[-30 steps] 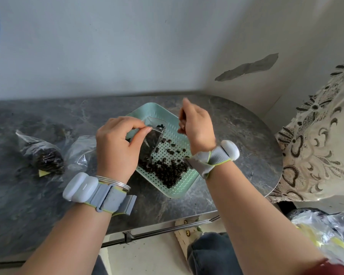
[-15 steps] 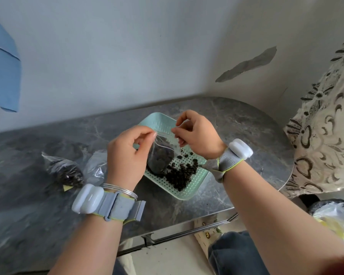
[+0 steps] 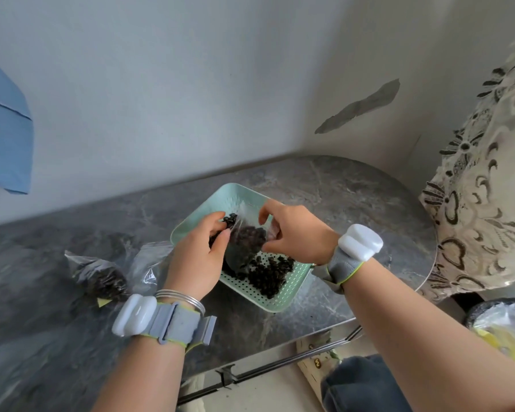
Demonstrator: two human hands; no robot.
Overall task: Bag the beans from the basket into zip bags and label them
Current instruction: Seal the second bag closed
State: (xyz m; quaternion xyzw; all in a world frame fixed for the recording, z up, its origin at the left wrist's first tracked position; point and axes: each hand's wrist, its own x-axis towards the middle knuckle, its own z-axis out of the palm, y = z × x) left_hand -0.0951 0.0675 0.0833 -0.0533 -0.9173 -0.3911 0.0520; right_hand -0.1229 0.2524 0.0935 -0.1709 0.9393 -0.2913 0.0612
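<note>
**Filling stage.** The left hand (image 3: 199,254) and the right hand (image 3: 295,233) each pinch one side of a clear zip bag (image 3: 247,243). Both hands are closed on its film and neither is free. The bag hangs directly above the mint-green perforated basket (image 3: 293,292), presumably so that stray beans drop back among the loose beans (image 3: 269,272) rather than onto the grey marbled surface (image 3: 354,197). A dark mass of beans already occupies the bag's lower part. A few more lie by the left fingertips near its upper edge, and it cannot be told whether these are inside the film.

Gripping opposite edges probably keeps the mouth taut, either for loading or for pressing the zip. Which of the two is in hand is not clear.

On the surface to the left, apart from the basket, lies a filled bag (image 3: 101,278) with a yellow label (image 3: 104,302) at its near corner. Between it and the left hand lies a flat clear bag (image 3: 149,263), seemingly in reserve. With loose beans in the basket, the task appears to be partway done.
</note>
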